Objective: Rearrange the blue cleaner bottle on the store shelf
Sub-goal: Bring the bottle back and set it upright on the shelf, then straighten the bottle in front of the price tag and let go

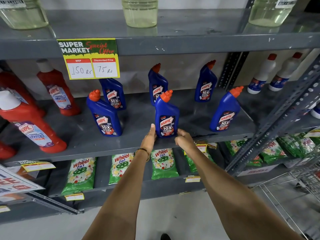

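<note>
A blue cleaner bottle [166,116] with an orange cap stands upright near the front edge of the grey middle shelf [107,144]. My left hand [150,137] presses against its lower left side, thumb up. My right hand [184,137] touches its lower right side with curled fingers. Both hands clasp the bottle's base. Several more blue bottles stand around it: one front left [104,115], one front right [225,111], and three in the back row [113,93] [157,84] [206,83].
Red cleaner bottles [58,89] stand at the left of the same shelf, white bottles [263,75] on the adjoining rack at right. A yellow price tag [90,59] hangs from the shelf above. Green detergent packs [163,163] lie on the shelf below. A wire cart [304,179] is at lower right.
</note>
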The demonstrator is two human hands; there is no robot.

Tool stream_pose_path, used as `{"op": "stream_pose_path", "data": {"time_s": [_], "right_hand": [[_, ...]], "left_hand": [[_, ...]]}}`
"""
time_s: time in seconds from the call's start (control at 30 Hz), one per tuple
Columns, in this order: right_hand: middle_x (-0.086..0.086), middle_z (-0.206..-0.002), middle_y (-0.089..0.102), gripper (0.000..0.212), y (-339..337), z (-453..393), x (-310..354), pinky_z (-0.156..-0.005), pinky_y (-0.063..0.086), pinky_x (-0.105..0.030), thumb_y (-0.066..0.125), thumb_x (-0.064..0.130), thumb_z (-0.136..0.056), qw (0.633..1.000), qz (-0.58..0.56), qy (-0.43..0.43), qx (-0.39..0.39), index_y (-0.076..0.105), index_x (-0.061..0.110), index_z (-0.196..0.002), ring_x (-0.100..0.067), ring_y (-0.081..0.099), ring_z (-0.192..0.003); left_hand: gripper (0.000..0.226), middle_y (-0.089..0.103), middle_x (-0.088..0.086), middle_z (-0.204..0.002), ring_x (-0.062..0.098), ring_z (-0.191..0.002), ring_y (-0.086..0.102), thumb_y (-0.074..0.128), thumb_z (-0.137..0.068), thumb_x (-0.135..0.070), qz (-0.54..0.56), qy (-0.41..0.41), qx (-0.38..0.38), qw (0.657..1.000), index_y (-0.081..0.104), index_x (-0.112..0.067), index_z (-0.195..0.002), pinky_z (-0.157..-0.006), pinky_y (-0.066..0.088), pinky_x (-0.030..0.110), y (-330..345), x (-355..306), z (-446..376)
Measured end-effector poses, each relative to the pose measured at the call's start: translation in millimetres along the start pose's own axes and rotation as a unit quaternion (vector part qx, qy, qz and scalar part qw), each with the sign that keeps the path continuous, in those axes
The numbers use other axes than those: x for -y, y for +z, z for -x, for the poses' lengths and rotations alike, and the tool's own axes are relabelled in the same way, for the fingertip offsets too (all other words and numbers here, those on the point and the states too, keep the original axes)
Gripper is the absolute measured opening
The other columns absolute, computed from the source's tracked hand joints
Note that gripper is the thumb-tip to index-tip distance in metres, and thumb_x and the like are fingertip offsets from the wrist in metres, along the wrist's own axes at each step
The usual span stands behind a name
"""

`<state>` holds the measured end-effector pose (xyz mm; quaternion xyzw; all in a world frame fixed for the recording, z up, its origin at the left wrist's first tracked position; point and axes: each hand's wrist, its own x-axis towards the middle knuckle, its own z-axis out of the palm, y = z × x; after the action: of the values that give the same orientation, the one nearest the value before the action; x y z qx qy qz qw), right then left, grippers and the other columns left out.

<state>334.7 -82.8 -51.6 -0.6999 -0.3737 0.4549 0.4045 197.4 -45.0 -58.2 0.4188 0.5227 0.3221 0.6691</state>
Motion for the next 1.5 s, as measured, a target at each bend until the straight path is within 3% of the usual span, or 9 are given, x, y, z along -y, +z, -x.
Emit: {"op": "stream_pose_path", "data": {"time_s": [0.23,0.37,0.5,0.63,0.77,0.97,1.17,1.3,1.5], "right_hand": [[-0.005,-0.107,0.065,0.047,5.0,1.6,-3.7,-0.069,0.044,-0.025,0.045,-0.003,-0.075,0.999,-0.013,-0.027,-0.032,0.055,0.007,-0.120,-0.015,0.057,-0.085],[-0.014,-0.132,0.056,0.054,23.5,8.4,-9.6,-0.095,0.041,-0.035,0.051,0.006,-0.080,0.990,-0.002,-0.031,-0.139,0.044,0.005,-0.134,-0.029,0.054,-0.117],[-0.019,-0.124,0.060,0.042,62.3,23.4,-6.9,-0.086,0.039,-0.027,0.052,0.007,-0.081,0.969,0.009,-0.046,-0.241,0.052,0.003,-0.124,-0.033,0.056,-0.113],[-0.021,-0.134,0.053,0.047,108.2,32.9,-0.1,-0.099,0.038,-0.034,0.049,0.012,-0.086,0.962,0.009,-0.020,-0.272,0.047,0.000,-0.132,-0.035,0.050,-0.122],[-0.021,-0.135,0.053,0.047,156.7,39.9,11.1,-0.103,0.035,-0.035,0.047,0.015,-0.088,0.965,-0.005,0.008,-0.262,0.046,0.000,-0.132,-0.035,0.049,-0.125],[-0.011,-0.143,0.047,0.050,200.9,43.6,29.0,-0.104,0.032,-0.028,0.050,0.020,-0.087,0.987,-0.054,0.024,-0.151,0.045,0.008,-0.135,-0.027,0.043,-0.131],[-0.007,-0.149,0.039,0.060,217.3,27.6,52.2,-0.091,0.030,-0.023,0.048,0.008,-0.083,0.997,-0.060,0.041,-0.021,0.036,0.012,-0.142,-0.024,0.040,-0.133],[-0.007,-0.150,0.036,0.064,225.0,21.9,58.9,-0.083,0.026,-0.012,0.044,-0.001,-0.082,0.996,-0.071,0.034,0.041,0.029,0.007,-0.144,-0.018,0.034,-0.135],[-0.005,-0.127,0.052,0.064,222.5,15.2,61.7,-0.091,0.030,-0.024,0.044,-0.001,-0.079,0.996,-0.042,0.028,0.068,0.036,0.012,-0.141,-0.018,0.044,-0.115]], "left_hand": [[0.079,0.040,0.011,-0.147,0.027,-0.136,0.037,0.025,-0.083,-0.069,-0.087,0.021,-0.002,0.996,0.040,-0.012,-0.137,-0.114,0.028,0.042,-4.9,-2.3,7.9],[0.078,0.047,0.009,-0.143,0.025,-0.132,0.042,0.026,-0.083,-0.069,-0.130,0.026,-0.031,0.991,0.048,-0.014,-0.133,-0.112,0.026,0.039,-19.1,1.3,15.0],[0.070,0.051,0.010,-0.140,0.027,-0.130,0.044,0.032,-0.087,-0.063,-0.133,0.048,-0.067,0.988,0.052,-0.012,-0.130,-0.111,0.029,0.038,-63.8,4.6,20.7],[0.069,0.053,0.014,-0.136,0.027,-0.127,0.046,0.035,-0.088,-0.060,-0.124,0.045,-0.082,0.988,0.054,-0.006,-0.127,-0.109,0.030,0.036,-120.3,2.9,29.8],[0.067,0.053,0.016,-0.133,0.031,-0.121,0.049,0.033,-0.089,-0.059,-0.146,0.049,-0.100,0.983,0.055,-0.007,-0.125,-0.093,0.034,0.032,-174.1,-1.7,36.3],[0.067,0.044,0.009,-0.144,0.029,-0.132,0.040,0.030,-0.087,-0.063,-0.098,0.062,-0.087,0.989,0.046,-0.018,-0.135,-0.114,0.026,0.038,-212.1,-11.8,34.8],[0.078,0.039,0.001,-0.149,0.020,-0.137,0.034,0.026,-0.083,-0.071,-0.026,0.042,-0.064,0.997,0.037,-0.020,-0.141,-0.117,0.022,0.039,-222.2,-25.6,20.4],[0.083,0.036,0.000,-0.151,0.017,-0.138,0.032,0.023,-0.080,-0.074,-0.001,0.035,-0.033,0.999,0.034,-0.021,-0.143,-0.118,0.020,0.040,-221.9,-31.9,9.0],[0.087,0.033,0.004,-0.152,0.019,-0.140,0.028,0.020,-0.078,-0.075,0.010,0.020,-0.031,0.999,0.032,-0.018,-0.143,-0.119,0.015,0.041,-217.8,-33.6,3.6]]}}
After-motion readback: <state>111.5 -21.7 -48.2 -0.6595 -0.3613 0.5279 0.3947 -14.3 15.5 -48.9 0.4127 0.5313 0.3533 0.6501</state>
